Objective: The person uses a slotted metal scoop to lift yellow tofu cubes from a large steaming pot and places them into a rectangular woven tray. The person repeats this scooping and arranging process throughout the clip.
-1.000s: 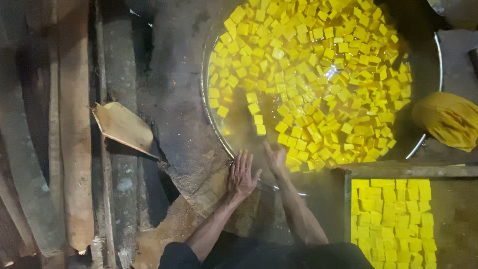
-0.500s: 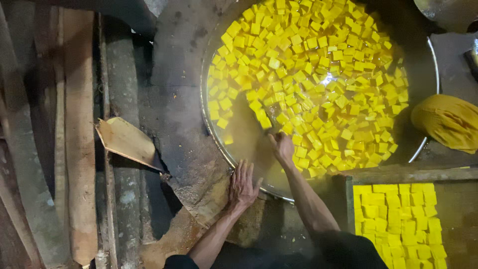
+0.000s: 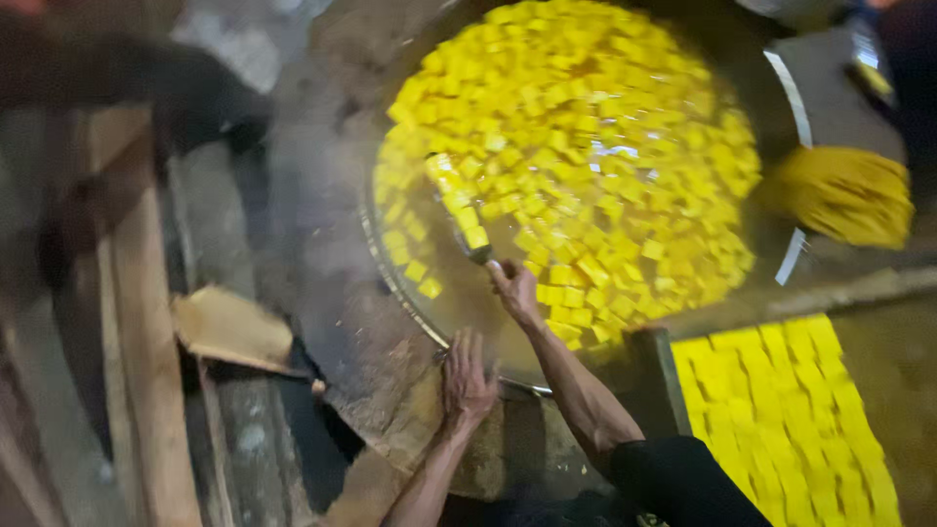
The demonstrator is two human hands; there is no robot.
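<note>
My right hand [image 3: 512, 288] has its grip pinched around the handle of a tool [image 3: 467, 232] that reaches into the big round pan [image 3: 390, 283] of floating yellow cubes [image 3: 586, 146]; my left hand [image 3: 468, 376] lies flat with fingers spread on the pan's near rim. The tool's working end is blurred and half sunk, so I can't tell its shape. A tray of cut yellow squares [image 3: 791, 410] sits at lower right, a yellow cloth [image 3: 849, 195] beyond the pan, and rough wooden planks [image 3: 137, 322] to the left.

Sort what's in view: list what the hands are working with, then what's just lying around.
In use:
- right hand, gripping a utensil
- yellow cubes floating in the big pan
- left hand, flat on the pan's edge

Lying about:
- tray of cut yellow squares
- yellow cloth
- wooden planks
- flat scrap
</note>
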